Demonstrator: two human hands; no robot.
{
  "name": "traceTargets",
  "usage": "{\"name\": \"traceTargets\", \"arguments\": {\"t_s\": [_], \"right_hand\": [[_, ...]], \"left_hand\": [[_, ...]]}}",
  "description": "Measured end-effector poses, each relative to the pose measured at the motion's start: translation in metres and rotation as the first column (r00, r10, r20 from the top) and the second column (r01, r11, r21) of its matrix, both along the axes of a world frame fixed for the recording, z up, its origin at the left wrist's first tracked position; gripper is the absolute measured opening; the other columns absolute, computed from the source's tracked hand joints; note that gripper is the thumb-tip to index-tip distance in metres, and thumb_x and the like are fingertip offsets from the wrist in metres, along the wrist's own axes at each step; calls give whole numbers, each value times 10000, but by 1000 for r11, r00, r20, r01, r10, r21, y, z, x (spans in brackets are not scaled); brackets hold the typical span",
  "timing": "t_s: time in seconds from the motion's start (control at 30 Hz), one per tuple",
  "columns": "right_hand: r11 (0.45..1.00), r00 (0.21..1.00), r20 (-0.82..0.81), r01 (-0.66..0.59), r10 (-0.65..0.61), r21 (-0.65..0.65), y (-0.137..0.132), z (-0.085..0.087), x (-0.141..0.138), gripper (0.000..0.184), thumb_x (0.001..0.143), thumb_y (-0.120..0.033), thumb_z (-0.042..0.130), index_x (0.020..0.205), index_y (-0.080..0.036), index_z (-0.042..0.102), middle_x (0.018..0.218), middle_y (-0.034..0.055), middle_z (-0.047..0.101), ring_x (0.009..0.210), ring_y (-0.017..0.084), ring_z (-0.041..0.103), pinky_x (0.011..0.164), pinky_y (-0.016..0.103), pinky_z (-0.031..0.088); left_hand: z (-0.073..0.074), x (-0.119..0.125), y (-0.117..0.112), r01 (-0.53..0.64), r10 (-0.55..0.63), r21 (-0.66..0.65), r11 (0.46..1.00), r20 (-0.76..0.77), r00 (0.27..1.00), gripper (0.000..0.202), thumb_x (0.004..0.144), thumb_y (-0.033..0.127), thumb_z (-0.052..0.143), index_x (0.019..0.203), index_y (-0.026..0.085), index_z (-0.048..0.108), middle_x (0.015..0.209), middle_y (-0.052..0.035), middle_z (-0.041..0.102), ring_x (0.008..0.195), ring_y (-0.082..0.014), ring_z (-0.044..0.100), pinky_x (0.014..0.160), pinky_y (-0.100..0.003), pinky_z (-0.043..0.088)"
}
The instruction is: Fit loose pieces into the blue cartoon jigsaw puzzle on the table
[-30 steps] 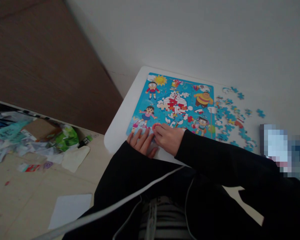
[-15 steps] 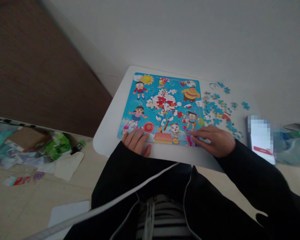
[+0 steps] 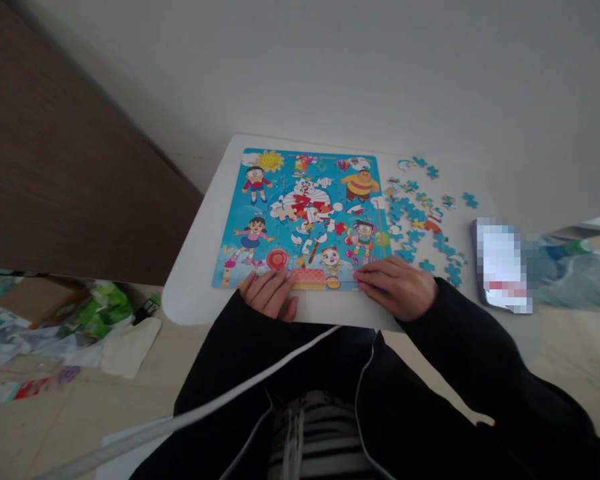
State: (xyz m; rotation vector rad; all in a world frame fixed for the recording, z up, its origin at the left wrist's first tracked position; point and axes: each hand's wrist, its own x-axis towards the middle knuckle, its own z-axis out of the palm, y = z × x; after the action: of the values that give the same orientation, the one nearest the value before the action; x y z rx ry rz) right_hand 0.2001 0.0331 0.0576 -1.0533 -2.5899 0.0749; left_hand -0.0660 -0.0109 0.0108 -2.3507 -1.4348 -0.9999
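A blue cartoon jigsaw puzzle point(image 3: 234, 217) lies flat in its tray on a small white table. Several red and white pieces rest loosely near its middle. My left hand point(image 3: 269, 293) lies palm down over the tray's lower left edge, fingers stretched out and holding nothing. At the lower right corner of the puzzle, the fingertips and thumb of my right hand point(image 3: 400, 287) are pressed together against the picture. Whatever they pinch is too small and covered to make out. Loose jigsaw pieces point(image 3: 415, 213) are scattered just right of the tray, beyond my right hand.
A phone point(image 3: 503, 263) lies at the table's point(image 3: 193, 280) right side, beside a clear plastic bottle point(image 3: 570, 273). The wall borders the far edge. A white cable point(image 3: 260, 387) crosses over my lap. Bags and a cardboard box point(image 3: 35, 303) lie on the floor at left.
My right hand has moved slightly left along the puzzle's lower edge, and its fingers have drawn together. My left hand stays on the tray. The whole view has shifted a little.
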Motion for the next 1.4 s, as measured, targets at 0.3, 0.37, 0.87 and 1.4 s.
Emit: {"name": "traceTargets", "arguments": {"t_s": [0.3, 0.37, 0.87, 1.4], "right_hand": [[997, 994, -79, 75, -72, 37, -20, -6, -4, 255, 877, -188, 516, 1055, -202, 697, 1035, 60, 707, 929, 157, 657, 813, 277, 563], [998, 994, -84, 65, -64, 11, -20, -4, -1, 258, 890, -207, 495, 1043, -209, 701, 1039, 56, 707, 934, 156, 658, 818, 279, 560], [961, 965, 264, 75, -2, -266, 61, 35, -64, 311, 886, -322, 500, 1114, -189, 665, 1093, 86, 670, 963, 209, 608, 789, 307, 453], [991, 987, -88, -134, 132, -8, 79, -23, -78, 232, 828, -350, 603, 922, -163, 702, 962, 90, 689, 919, 210, 588, 836, 354, 454]], "left_hand": [[2, -2, 1, 0, 0, 2, 1000, -45, 999, 219, 823, 226, 582, 1017, 128, 608, 984, -103, 674, 910, -246, 637, 879, -427, 420], [4, 0, 1, -8, 8, -10, 1000, -45, 999, 220, 826, 247, 581, 1006, 126, 615, 983, -107, 673, 908, -248, 636, 894, -434, 412], [20, 14, 9, -16, 16, 5, 1000, -7, 1000, 268, 773, 316, 631, 972, 139, 651, 987, -70, 678, 843, -225, 631, 743, -376, 400], [18, 18, 26, -69, 69, -71, 995, -7, 998, 193, 798, 283, 591, 876, 136, 690, 985, -33, 677, 815, -218, 610, 708, -369, 391]]}}
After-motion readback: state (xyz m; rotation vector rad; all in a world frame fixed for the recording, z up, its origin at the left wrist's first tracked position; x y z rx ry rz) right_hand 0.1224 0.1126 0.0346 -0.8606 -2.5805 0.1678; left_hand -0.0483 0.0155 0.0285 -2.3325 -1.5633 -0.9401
